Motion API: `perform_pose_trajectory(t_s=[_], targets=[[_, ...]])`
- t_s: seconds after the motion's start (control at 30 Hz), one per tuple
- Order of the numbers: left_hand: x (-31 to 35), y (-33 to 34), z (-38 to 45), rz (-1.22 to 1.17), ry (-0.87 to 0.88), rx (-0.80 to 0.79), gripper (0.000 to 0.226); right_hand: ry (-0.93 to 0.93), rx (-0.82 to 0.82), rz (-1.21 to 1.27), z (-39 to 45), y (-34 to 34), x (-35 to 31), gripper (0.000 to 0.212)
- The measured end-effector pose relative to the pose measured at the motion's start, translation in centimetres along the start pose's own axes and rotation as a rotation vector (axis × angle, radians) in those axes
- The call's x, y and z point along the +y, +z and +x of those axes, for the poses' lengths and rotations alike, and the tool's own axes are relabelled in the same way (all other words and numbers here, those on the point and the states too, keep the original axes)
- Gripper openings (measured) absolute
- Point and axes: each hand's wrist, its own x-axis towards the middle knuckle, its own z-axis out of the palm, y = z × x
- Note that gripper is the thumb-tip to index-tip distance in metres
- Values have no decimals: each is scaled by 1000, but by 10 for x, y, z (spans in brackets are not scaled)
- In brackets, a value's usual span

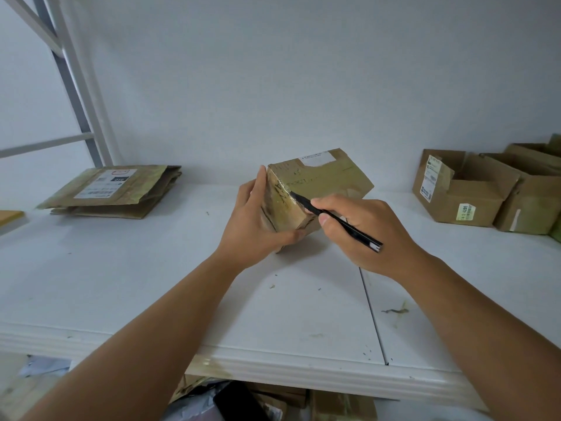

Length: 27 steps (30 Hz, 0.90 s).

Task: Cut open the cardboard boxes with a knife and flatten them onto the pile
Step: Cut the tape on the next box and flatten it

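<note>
A small taped cardboard box point(324, 180) is tilted up on the white shelf point(151, 268), its taped end facing me. My left hand point(258, 220) grips that near end, thumb under and fingers along the left side. My right hand point(364, 229) holds a slim black knife point(337, 220) like a pen. Its tip touches the upper edge of the taped end. A pile of flattened boxes point(115, 189) lies at the back left of the shelf.
Several unflattened cardboard boxes point(473, 189) with labels stand at the back right against the wall. A metal rack frame point(76, 86) rises at the left. More cardboard and debris point(273, 402) lies below the shelf's front edge.
</note>
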Motion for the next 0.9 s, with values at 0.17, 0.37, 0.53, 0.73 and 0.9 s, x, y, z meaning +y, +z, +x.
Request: perform_pose_trajectory(t_s=[0.17,0.37,0.53,0.73,0.9], targets=[[-7,-3,5,-94,-93,31,131,-50,-104,-42,-5,0,-3,16],[-11,-9,6,-64,-132,-66,149,-35,257,-12,-15,-8,1,26],[-6,-1,1,-2,-85,-101,141,35,443,-13,-10,3,4,28],[3,-4,-3,9,1,-103,129,158,304,81,-9,9,5,24],[8,-1,-5,16,48,-112,129,181,104,132,-11,12,2,32]])
